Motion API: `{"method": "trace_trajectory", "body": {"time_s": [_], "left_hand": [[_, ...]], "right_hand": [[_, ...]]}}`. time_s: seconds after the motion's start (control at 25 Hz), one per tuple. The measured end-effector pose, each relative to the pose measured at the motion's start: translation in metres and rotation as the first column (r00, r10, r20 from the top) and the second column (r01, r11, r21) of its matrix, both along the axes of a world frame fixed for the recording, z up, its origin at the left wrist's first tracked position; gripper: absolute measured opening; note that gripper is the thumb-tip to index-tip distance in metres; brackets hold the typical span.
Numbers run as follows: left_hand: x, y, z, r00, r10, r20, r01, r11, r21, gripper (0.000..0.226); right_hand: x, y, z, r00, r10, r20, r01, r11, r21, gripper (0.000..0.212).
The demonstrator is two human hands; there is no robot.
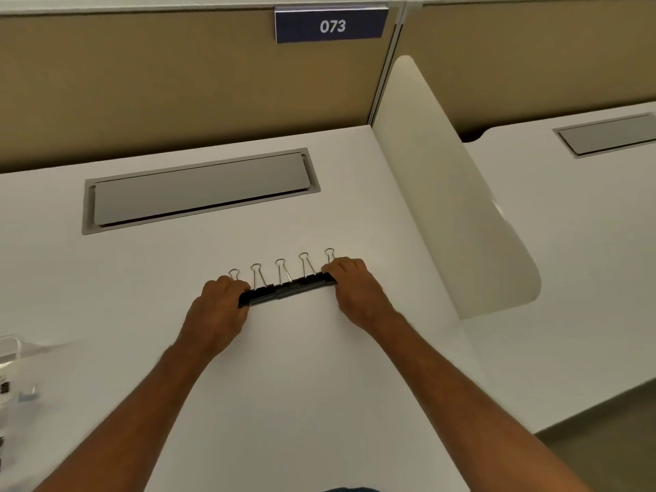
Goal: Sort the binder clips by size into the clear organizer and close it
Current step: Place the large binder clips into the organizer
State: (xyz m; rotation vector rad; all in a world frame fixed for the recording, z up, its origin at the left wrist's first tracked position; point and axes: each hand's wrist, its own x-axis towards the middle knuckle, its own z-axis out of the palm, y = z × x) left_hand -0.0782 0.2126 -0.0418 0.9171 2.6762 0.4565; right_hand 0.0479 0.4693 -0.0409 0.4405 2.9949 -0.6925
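White desk (319, 367) fills the cubicle, a sign reading 073 (331, 25) on the partition behind. At the far left edge sits the clear organizer (10, 371), with dark shapes inside too blurred to identify. Mid-desk, a row of black binder clips (288, 290) runs left to right, rising slightly rightward, wire handles pointing away. The left hand (217, 310) grips its left end, the right hand (355, 289) its right end.

a white desk (142, 278) is backed by a tan partition (142, 94) bearing a blue sign (332, 25) marked 073. a grey cable flap (198, 191) is set into the desk. a cream divider (443, 193) separates a second desk (568, 225).
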Motion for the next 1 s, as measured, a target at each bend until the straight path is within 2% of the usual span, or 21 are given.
{"method": "trace_trajectory", "body": {"time_s": [0.16, 0.28, 0.4, 0.56, 0.76, 0.88, 1.0], "left_hand": [[-0.006, 0.002, -0.008, 1.000, 0.010, 0.014, -0.010, 1.000, 0.019, 0.022], [-0.011, 0.001, -0.010, 0.997, 0.035, 0.075, -0.038, 0.999, 0.037, 0.021], [-0.009, 0.002, -0.005, 0.990, 0.096, 0.101, -0.107, 0.988, 0.107, 0.026], [0.008, 0.022, 0.014, 0.998, 0.044, 0.055, -0.055, 0.975, 0.215, 0.031], [0.004, 0.034, 0.001, 0.995, -0.098, -0.003, 0.098, 0.992, 0.085, 0.022], [0.006, 0.034, -0.007, 0.993, -0.120, -0.017, 0.121, 0.991, 0.065, 0.021], [0.009, 0.034, -0.009, 0.996, -0.093, -0.009, 0.093, 0.992, 0.085, 0.026]], "right_hand": [[-0.006, 0.007, -0.005, 1.000, -0.008, -0.001, 0.008, 1.000, 0.010, 0.051], [-0.009, 0.010, 0.002, 0.995, -0.101, -0.017, 0.098, 0.989, -0.113, 0.049], [-0.016, 0.001, 0.009, 0.991, -0.032, -0.133, 0.012, 0.988, -0.155, 0.042], [-0.022, -0.017, 0.003, 0.990, 0.089, -0.107, -0.100, 0.990, -0.098, 0.042], [-0.025, -0.018, -0.007, 0.994, 0.079, -0.072, -0.079, 0.997, 0.004, 0.041], [-0.027, -0.018, -0.009, 0.986, 0.137, -0.090, -0.130, 0.989, 0.074, 0.038], [-0.024, -0.016, -0.012, 0.978, 0.148, -0.144, -0.139, 0.988, 0.074, 0.037]]}}
